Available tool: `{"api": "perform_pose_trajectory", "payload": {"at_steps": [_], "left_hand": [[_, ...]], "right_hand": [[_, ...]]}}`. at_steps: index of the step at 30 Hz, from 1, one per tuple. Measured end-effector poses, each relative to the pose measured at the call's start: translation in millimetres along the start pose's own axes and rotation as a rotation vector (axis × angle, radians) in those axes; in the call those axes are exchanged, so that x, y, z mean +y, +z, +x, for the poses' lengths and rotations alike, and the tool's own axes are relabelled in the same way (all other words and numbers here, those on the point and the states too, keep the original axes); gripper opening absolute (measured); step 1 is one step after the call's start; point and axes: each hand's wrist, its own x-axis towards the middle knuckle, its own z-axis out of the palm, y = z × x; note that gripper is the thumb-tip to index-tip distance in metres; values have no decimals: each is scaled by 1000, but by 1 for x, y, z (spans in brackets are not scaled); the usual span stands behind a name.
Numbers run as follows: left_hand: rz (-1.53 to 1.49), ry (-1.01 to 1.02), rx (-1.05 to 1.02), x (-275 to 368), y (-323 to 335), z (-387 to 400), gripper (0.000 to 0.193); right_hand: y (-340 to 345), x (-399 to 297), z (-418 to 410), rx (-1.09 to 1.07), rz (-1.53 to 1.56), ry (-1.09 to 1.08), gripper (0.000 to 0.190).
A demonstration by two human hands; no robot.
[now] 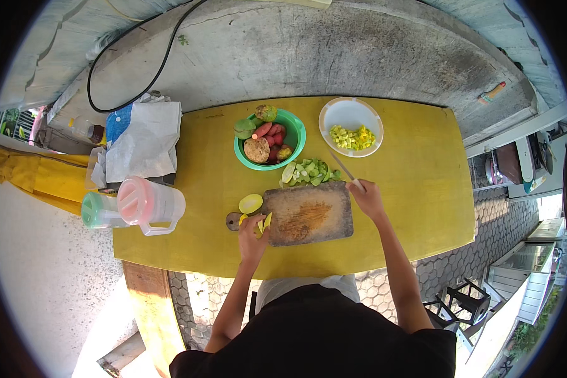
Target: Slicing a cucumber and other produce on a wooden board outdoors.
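Observation:
My right hand (369, 200) grips a knife (344, 166) by its pale handle, the blade slanting away toward the plate. A worn wooden cutting board (330, 222) lies before me, its middle scraped and stained orange-brown. At the board's handle end, my left hand (252, 243) has its fingers around pale yellow-green fruit slices (266, 222), perhaps mango. Just beyond that hand rests a cut half of the fruit (251, 203). Green peelings (312, 171) are heaped along the board's far edge. Diced yellow-green fruit (352, 137) sits on a white plate (349, 111) with a tan-patterned rim.
A green plastic basin (301, 137) holds red and green fruit and a brown tuber. Pink-lidded (153, 208) and green-lidded pitchers (101, 210) stand left, near a white sack (146, 137). The yellow table (420, 189) meets a concrete wall (283, 61). Black stools (468, 302) stand at right.

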Motion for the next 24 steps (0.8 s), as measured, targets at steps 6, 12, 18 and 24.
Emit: {"api": "perform_pose_trajectory", "payload": {"at_steps": [6,12,18,24], "left_hand": [[180,-46,4,-28,-4,-23,21],[391,64,68,-15,10,-24,18],[418,62,-10,-28,24,-21,21],[96,103,-51,-33,36,-13,25]], "right_hand": [[30,17,-105,-88,-45,33,31],[47,33,-157,-13,-76,45,41],[55,43,-168,-67,-80,176,43],[59,36,-169,-32,7,149,41]]}}
